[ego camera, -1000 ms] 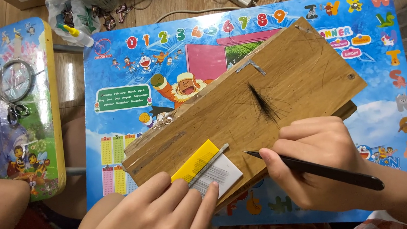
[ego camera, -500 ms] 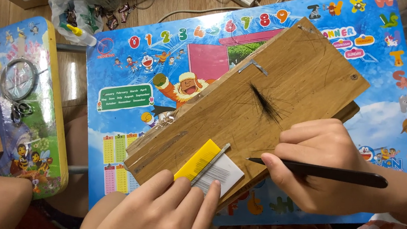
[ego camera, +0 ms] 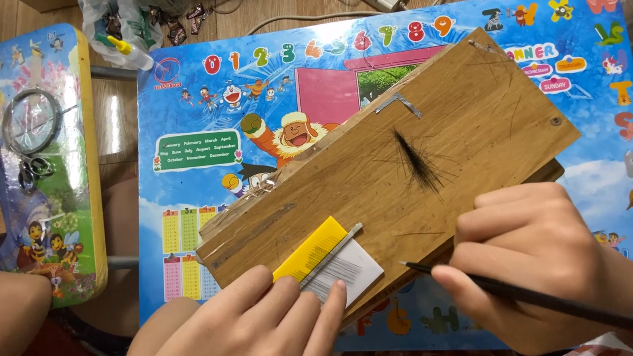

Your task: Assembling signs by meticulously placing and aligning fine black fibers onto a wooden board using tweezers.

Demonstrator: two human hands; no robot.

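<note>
Both hands work at the near edge of the wooden board (ego camera: 402, 162); the left hand (ego camera: 257, 333) lies flat, fingers together, pressing a yellow-and-white card (ego camera: 328, 261) onto the board's near corner; the right hand (ego camera: 531, 258) pinches a thin black tool (ego camera: 535, 296) just beside the board's edge; a tuft of dark hair (ego camera: 416, 160) lies mid-board.

A wooden board (ego camera: 409, 171) is lying on the table (ego camera: 214, 123), a card (ego camera: 332, 259) resting on its near edge, a hair tuft (ego camera: 417, 160) sitting behind it.
</note>
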